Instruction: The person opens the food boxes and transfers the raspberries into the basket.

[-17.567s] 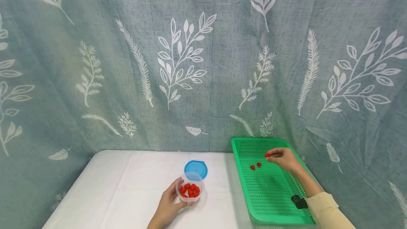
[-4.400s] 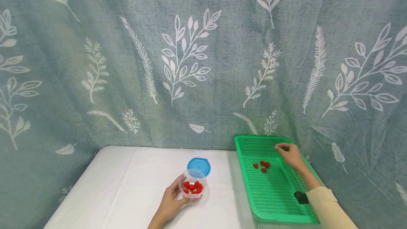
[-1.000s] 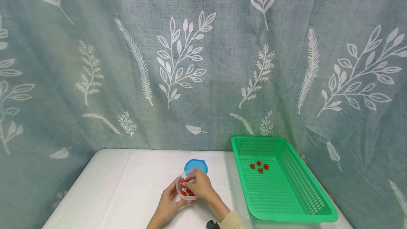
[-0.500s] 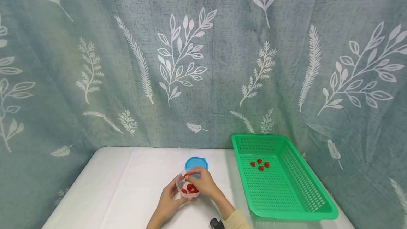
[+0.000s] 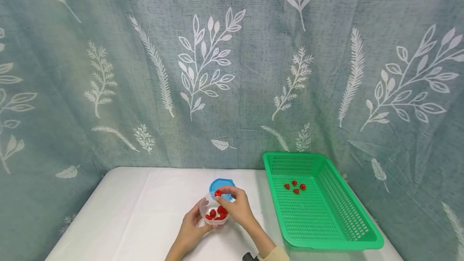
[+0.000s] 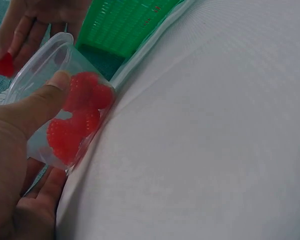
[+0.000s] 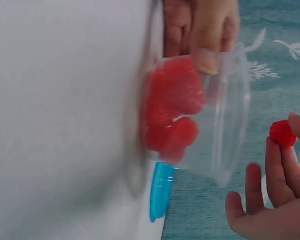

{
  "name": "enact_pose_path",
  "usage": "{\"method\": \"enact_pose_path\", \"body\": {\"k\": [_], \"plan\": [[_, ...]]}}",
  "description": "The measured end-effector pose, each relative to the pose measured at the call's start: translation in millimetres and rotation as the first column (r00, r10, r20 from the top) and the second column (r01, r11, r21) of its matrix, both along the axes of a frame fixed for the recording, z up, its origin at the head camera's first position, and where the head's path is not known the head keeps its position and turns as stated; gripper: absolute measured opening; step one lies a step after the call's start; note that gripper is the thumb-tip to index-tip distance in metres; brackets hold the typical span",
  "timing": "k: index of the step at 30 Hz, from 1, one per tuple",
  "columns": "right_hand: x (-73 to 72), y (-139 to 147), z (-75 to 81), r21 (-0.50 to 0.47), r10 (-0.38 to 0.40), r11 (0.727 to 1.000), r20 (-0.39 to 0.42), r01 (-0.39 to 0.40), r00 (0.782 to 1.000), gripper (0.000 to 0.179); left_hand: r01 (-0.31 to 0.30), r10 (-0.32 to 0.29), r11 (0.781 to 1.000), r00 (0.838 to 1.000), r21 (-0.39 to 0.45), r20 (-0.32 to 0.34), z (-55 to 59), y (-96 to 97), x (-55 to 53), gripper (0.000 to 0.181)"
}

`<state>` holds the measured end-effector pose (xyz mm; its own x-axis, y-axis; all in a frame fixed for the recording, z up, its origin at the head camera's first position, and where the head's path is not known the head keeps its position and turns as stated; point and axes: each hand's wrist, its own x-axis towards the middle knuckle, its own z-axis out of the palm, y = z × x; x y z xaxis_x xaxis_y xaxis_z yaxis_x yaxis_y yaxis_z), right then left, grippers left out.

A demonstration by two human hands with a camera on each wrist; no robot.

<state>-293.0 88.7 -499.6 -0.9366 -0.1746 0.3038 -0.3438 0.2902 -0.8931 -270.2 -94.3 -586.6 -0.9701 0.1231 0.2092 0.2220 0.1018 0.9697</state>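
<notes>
A clear plastic container [image 7: 212, 135] with several red raspberries [image 6: 72, 132] in it stands on the white-covered table. My left hand [image 5: 190, 228] grips it from the left; the thumb presses its side wall in the left wrist view. Just above the container's rim, my right hand [image 5: 239, 208] pinches one raspberry [image 5: 218, 193] between thumb and fingertips. The right wrist view shows that raspberry close up, apart from the container, with the other fingers spread below. Several more raspberries [image 5: 296, 191] lie toward the back of a green basket [image 5: 315, 222] on the right.
A blue lid [image 5: 222, 183] lies on the table [image 5: 159, 208] right behind the container, partly covered by the right hand. The basket has raised, perforated walls. A patterned curtain [image 5: 152, 92] hangs along the back and sides.
My right hand went from the basket, where it let go of a raspberry, into the container. It has just lifted another raspberry up above the rim. My left hand keeps its grip.
</notes>
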Motion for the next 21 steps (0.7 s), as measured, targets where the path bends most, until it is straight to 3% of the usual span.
{"method": "enact_pose_path", "body": {"k": [5,9,21], "plan": [[12.8,3,19.0,-0.044,0.032,0.999,0.015,-0.031,0.999,0.021,-0.011,0.011,1.000,1.000,-0.010,0.010,2.3,0.1,-0.1,0.090],[13.3,9,19.2,-0.091,0.046,0.995,0.021,-0.044,0.999,0.021,-0.010,0.010,0.999,1.000,-0.030,0.010,-0.2,0.7,0.8,0.090],[33.9,32,73.6,-0.153,0.083,0.984,-0.066,-0.092,0.994,0.024,-0.012,0.012,0.999,1.000,-0.035,-0.003,0.4,0.8,-1.5,0.090]]}}
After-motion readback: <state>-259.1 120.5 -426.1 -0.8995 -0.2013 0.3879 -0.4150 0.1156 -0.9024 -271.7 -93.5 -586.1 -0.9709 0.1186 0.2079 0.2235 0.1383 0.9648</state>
